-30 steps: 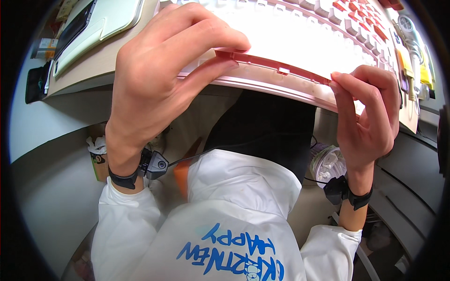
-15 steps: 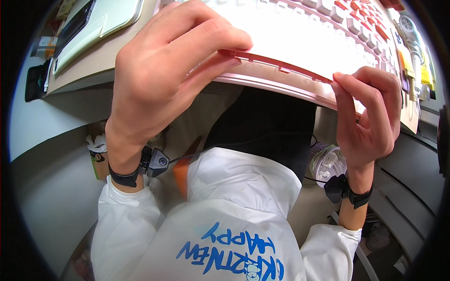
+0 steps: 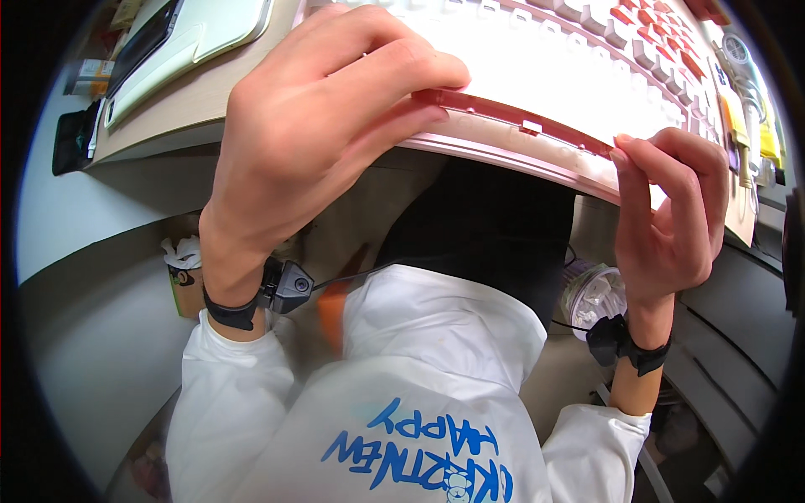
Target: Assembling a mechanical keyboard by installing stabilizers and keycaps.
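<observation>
A long red spacebar keycap [image 3: 553, 129] spans the space between my hands, its underside with a small central stem turned partly toward me. My left hand [image 3: 310, 126] pinches its left end between thumb and fingers. At the other end, the thumb and index finger of my right hand [image 3: 675, 210] grip the cap, while the remaining fingers curl inward. Directly beneath and behind lies a pale pink and white keyboard [image 3: 579, 63], brightly overexposed in the middle, with red keys at its far right. The cap hovers over the keyboard's front edge.
On the desk at far left lie a white case and dark phone [image 3: 142, 49]. Yellow-handled tools [image 3: 738, 126] and a round-headed grey device [image 3: 736, 49] sit at the right edge. Below the desk are a tissue box [image 3: 184, 281] and a lined waste bin [image 3: 597, 298].
The spacebar keycap has rolled slightly, so more of its underside shows. Both hands keep their pinch. The whole view has shifted a little, with everything appearing further right.
</observation>
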Tool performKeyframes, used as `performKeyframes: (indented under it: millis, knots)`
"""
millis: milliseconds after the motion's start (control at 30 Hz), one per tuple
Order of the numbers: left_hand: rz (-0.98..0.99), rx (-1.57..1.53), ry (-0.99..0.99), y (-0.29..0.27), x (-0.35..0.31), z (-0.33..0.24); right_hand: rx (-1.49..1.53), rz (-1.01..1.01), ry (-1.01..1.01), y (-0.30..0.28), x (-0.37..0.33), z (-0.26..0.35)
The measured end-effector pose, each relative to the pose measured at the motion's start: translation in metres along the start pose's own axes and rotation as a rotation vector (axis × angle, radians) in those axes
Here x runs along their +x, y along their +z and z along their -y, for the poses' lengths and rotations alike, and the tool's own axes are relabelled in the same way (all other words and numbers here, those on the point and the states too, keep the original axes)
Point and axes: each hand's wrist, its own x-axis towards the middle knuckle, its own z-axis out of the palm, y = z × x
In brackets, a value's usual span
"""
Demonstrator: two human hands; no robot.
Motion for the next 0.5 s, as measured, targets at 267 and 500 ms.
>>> performKeyframes:
  millis: [267, 500]
  knots:
    - [0.022, -0.046, -0.013, -0.0017, 0.0008, 0.0026, -0.058, -0.032, -0.049, 0.0022, 0.0018, -0.0005]
    - [0.041, -0.156, -0.109, -0.0005, 0.0024, 0.0008, -0.096, -0.046, -0.077, 0.0011, 0.0003, -0.0026]
